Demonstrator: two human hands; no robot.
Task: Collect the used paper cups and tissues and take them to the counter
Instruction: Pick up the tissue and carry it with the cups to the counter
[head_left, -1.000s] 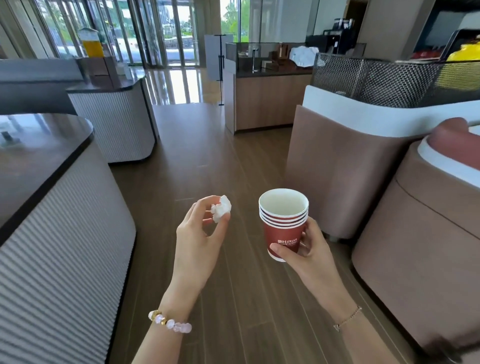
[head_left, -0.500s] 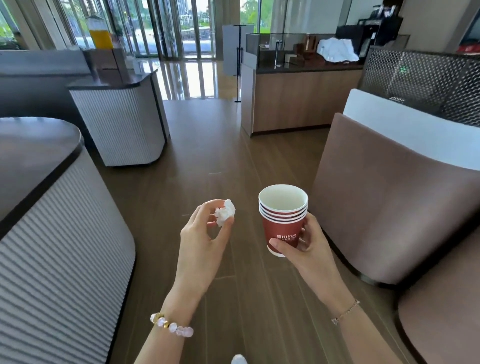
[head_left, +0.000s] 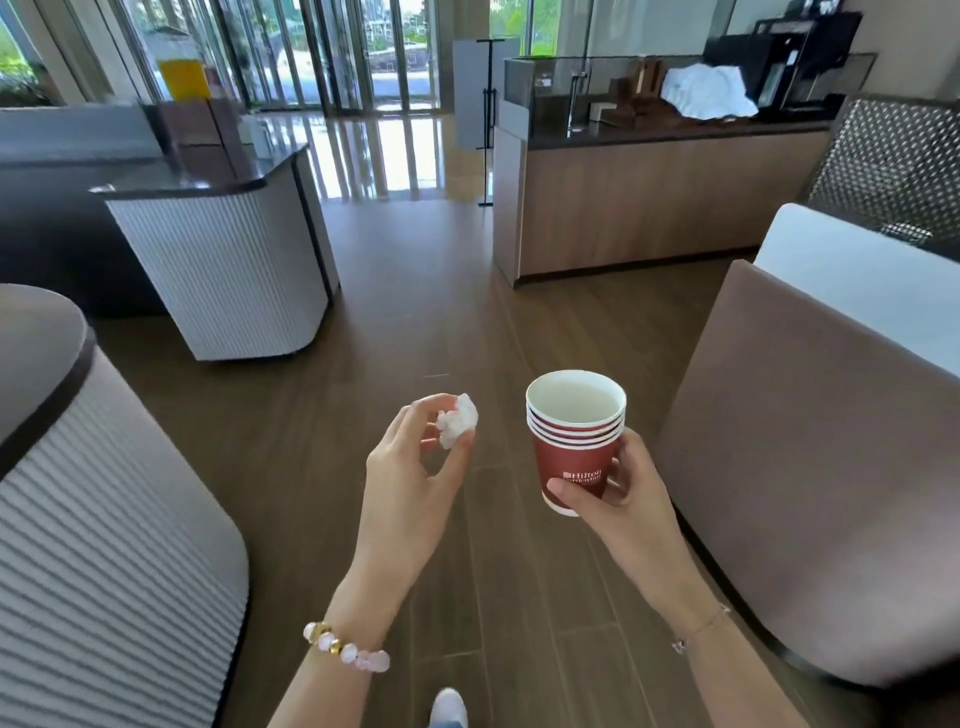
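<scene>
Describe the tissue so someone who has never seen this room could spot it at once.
Look to the two hands held out over the brown plank floor. The left hand, above a beaded bracelet, pinches the tissue. It is a small crumpled white wad, unlike the stacked red paper cups in the right hand.

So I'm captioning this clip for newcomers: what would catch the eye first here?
First, the stack of red paper cups, low centre-right, gripped by the right hand. Next, the crumpled white tissue, pinched in the left hand just to the left of the cups. Beyond them, across the wooden floor, a wood-fronted counter stands at upper right.
</scene>
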